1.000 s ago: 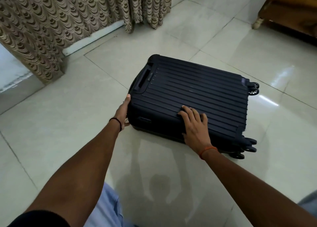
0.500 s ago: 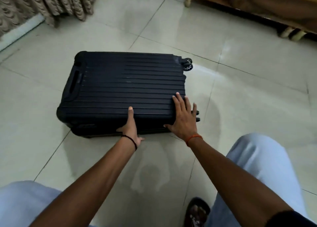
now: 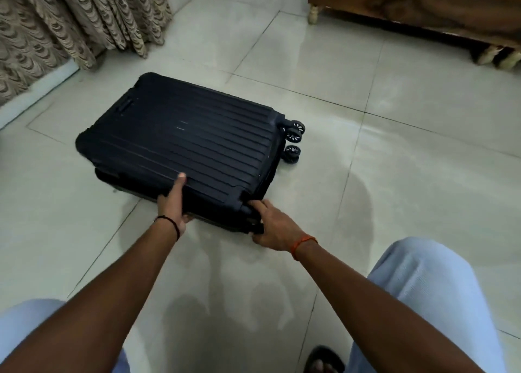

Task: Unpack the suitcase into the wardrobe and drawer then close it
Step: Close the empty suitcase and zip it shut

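A person is crouching over a dark ribbed suitcase (image 3: 180,144) that is lying flat on the pale floor tiles (image 3: 394,175), its wheels (image 3: 293,141) pointing away toward a wooden furniture piece (image 3: 423,3) and its handle end facing the patterned curtain (image 3: 56,26). The left hand (image 3: 173,200) is gripping the suitcase's near long edge, thumb laid on the ribbed lid and fingers tucked under the rim. The right hand (image 3: 270,226) is curling around the suitcase's near corner on the wheel side, apparently pinching at the seam, though whether it is holding a zipper pull is too dark to tell. The two hands are sitting apart along that same near edge. The lid is appearing slightly lifted from the base along that edge, so the opening seems to be only beginning. Nothing from inside the suitcase is showing, and neither wardrobe nor drawer is in view beside it; judging by this, the unpacking, stowing and final closing are all lying ahead.
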